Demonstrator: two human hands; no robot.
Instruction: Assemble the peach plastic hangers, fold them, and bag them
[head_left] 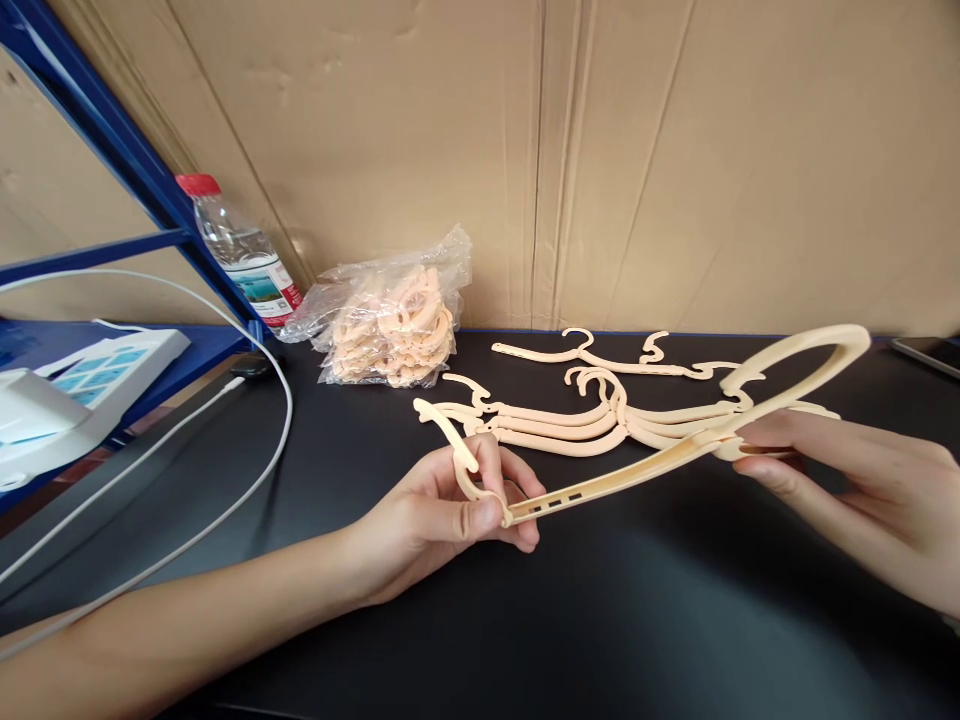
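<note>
A cream plastic hanger is held above the black table, stretched between both hands. My left hand pinches its left end, where a small hook curls up. My right hand grips it near the middle, just below the big loop hook at the upper right. Behind it several more cream hangers lie stacked on the table, and one hanger piece lies apart further back.
A clear plastic bag of cream hook parts sits at the back. A water bottle leans by a blue shelf frame. White cable loops across the left. A white device rests far left; a phone edge far right.
</note>
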